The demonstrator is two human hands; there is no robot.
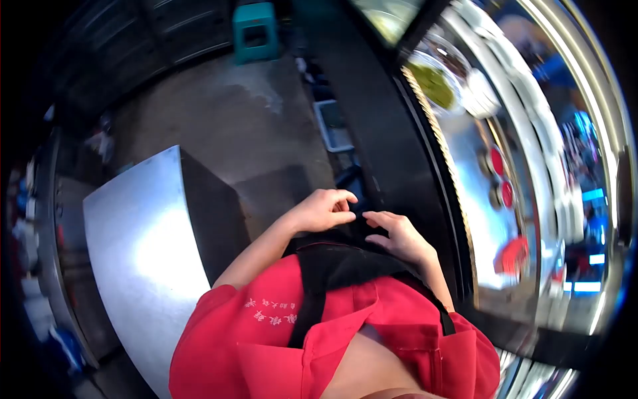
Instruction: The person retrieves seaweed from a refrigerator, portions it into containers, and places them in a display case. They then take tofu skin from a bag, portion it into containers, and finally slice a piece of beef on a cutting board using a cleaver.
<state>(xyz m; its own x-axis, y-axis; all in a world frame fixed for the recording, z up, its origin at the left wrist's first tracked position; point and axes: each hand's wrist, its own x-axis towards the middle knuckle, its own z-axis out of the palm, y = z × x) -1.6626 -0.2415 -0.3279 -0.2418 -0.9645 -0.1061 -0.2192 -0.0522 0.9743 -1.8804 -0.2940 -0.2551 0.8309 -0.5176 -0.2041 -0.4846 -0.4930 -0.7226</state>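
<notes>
Head view looks down our own front, where both hands meet at the waist. Our left hand (324, 210) has its grip pressed together, thumb tip against the curled forefinger, as though on something thin. Whatever it nips is lost against the dark behind, so we cannot tell what. Our right hand (401, 238) sits just beside it, fingertips nearly touching, its grip half-curled and turned toward the left. We cannot tell whether it is closed on anything.

Directly below both grips lies the black fabric apron (345, 266), matte and soft, its top edge just under the knuckles. A strap runs down over the red cotton shirt (405, 326), which bears small white characters. We judge the hands are held this close to the body because they work at the apron's edge or its tie.

Left of the grips, well apart, a brushed steel tabletop (139, 253) glares with a smooth sheen. Right of them, a long polished steel tabletop (475, 206) carries a clear round bowl of green food (433, 83) and two red round discs (497, 161). Far beyond the grips, a teal plastic stool (254, 30), square and hollow-topped, stands on the rough grey concrete floor (232, 113).
</notes>
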